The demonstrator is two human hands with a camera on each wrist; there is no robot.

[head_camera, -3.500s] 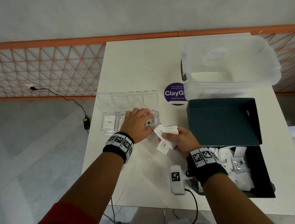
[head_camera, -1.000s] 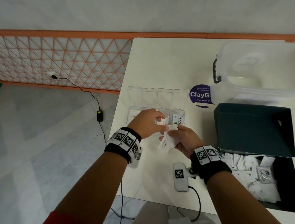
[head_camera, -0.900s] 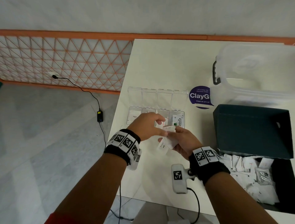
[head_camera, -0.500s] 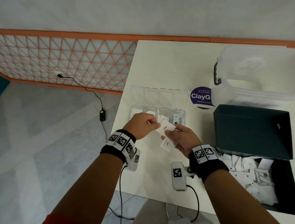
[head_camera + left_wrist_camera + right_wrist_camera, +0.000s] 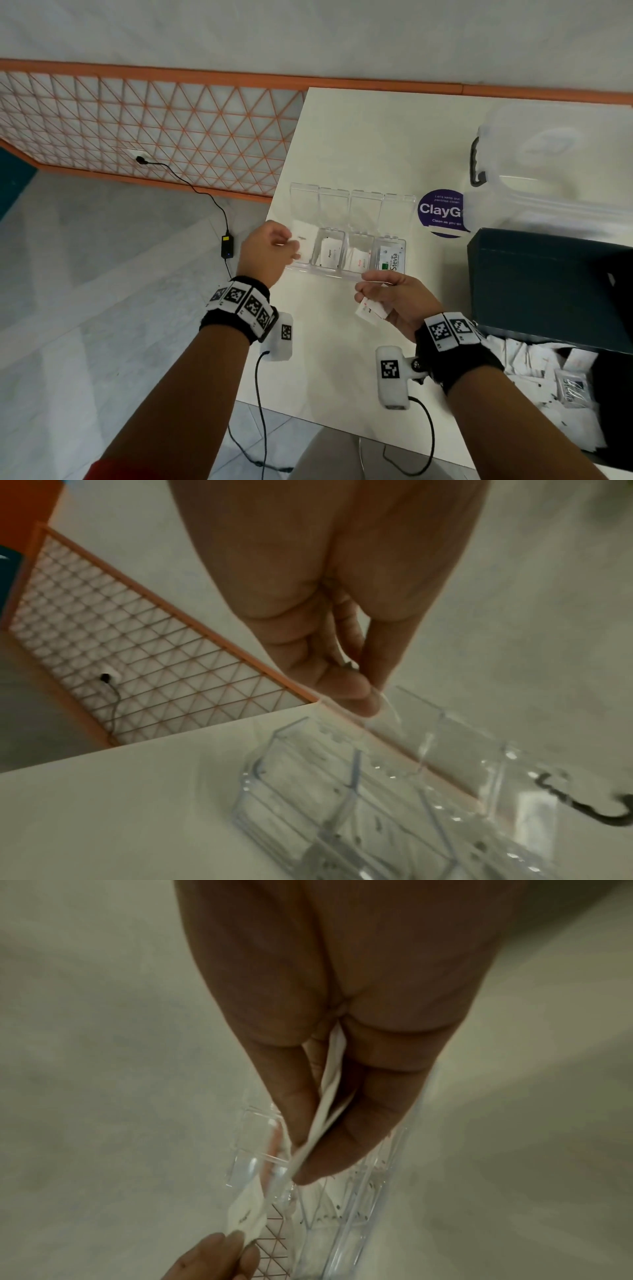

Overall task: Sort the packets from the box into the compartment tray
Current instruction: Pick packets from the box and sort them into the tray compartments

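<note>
A clear four-compartment tray (image 5: 346, 272) lies near the table's left edge with its lids tipped back. My left hand (image 5: 291, 245) pinches one white packet (image 5: 304, 236) over the leftmost compartment. The other compartments hold a Pepper packet (image 5: 330, 253), a red-printed packet (image 5: 359, 262) and a Stevia packet (image 5: 392, 260). Just in front of the tray's right end, my right hand (image 5: 370, 291) grips a few white packets (image 5: 371, 310), seen edge-on as white packets (image 5: 329, 1110) in the right wrist view. The dark teal box (image 5: 548, 284) at right holds several loose packets (image 5: 534, 363).
A clear lidded plastic bin (image 5: 555, 171) stands behind the box. A purple round sticker (image 5: 440, 212) lies between bin and tray. The table's left edge runs right beside the tray. A power adapter (image 5: 226, 245) with its cable lies on the floor.
My left hand drew one packet out of the bunch in my right hand and carried it left, over the tray's leftmost compartment. The hands have moved apart.
</note>
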